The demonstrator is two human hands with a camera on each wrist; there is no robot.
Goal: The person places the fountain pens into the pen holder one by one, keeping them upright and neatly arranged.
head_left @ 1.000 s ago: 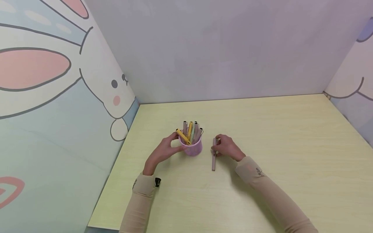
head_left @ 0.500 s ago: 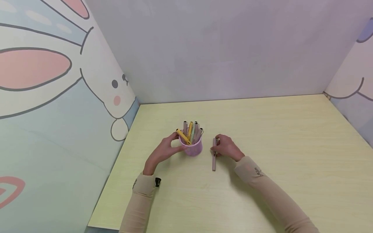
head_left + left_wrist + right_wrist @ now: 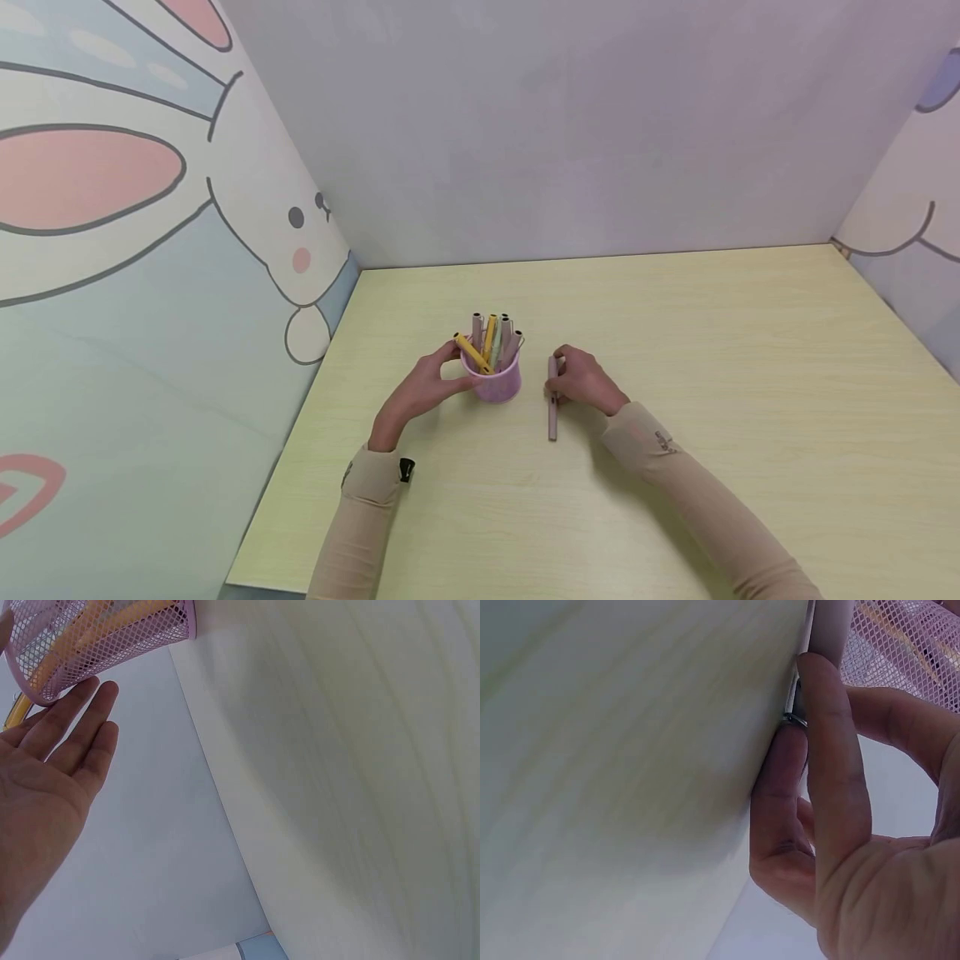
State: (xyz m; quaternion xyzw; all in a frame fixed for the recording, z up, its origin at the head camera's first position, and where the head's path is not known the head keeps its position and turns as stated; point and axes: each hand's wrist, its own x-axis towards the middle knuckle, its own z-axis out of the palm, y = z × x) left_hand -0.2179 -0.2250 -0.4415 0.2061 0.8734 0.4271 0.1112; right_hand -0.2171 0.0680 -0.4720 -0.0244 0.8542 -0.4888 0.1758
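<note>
A pink mesh pen cup [image 3: 499,388] stands upright on the table, holding several pens in mauve, yellow and pale green. One yellow pen [image 3: 471,352] leans out over the cup's left rim. Thumb in front and fingers behind, my left hand [image 3: 424,388] holds the cup from its left side near the rim; the left wrist view shows the fingertips at the mesh [image 3: 127,641]. Right of the cup, a mauve pen [image 3: 552,422] points away from me along the tabletop. My right hand [image 3: 588,382] pinches it near its far half, and the fingers cover part of it.
The pale wood table [image 3: 712,350] meets a plain lilac wall [image 3: 570,133] at the back. A rabbit-painted wall [image 3: 255,208] rises along the left edge. A small black piece [image 3: 407,470] shows at the left cuff.
</note>
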